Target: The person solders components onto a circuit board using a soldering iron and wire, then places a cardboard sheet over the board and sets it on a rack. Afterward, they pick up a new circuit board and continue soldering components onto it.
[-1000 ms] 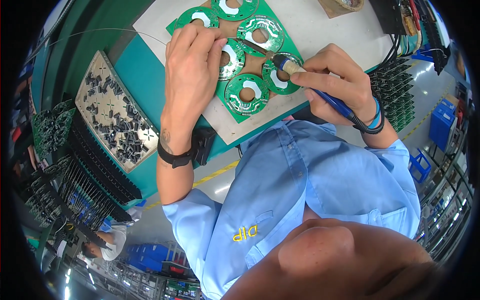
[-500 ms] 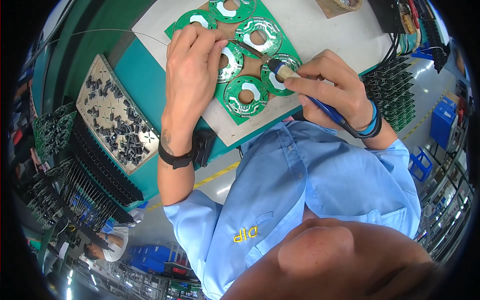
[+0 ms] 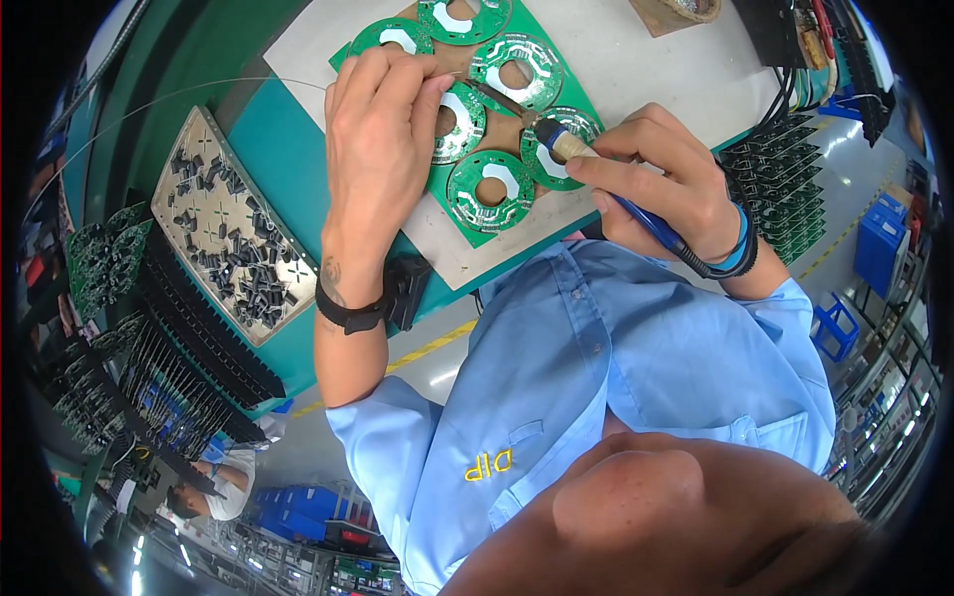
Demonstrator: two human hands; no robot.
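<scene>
My left hand (image 3: 378,139) is closed in a pinch on a thin solder wire (image 3: 260,79). The wire trails away to the left, and its short free end sticks out past my fingertips. In my right hand (image 3: 668,189) is a soldering iron (image 3: 567,145) with a blue handle and a pale sleeve. Its metal tip points up and left over a panel of round green circuit boards (image 3: 489,207). Tip and wire end come close together near the panel's middle; whether they touch is too small to tell. The left hand covers part of the panel.
A pale sheet (image 3: 636,79) lies beneath the panel on the green table. To the left stands a tray (image 3: 214,233) of small black cylindrical parts, beside black racks (image 3: 204,318). Stacked boards (image 3: 780,184) are at the right. Another person (image 3: 224,489) is at lower left.
My left hand has shifted very slightly, and the wire trailing behind it hangs in a lower curve at the left. The panel appears nudged a little to the right; the iron is almost still.
</scene>
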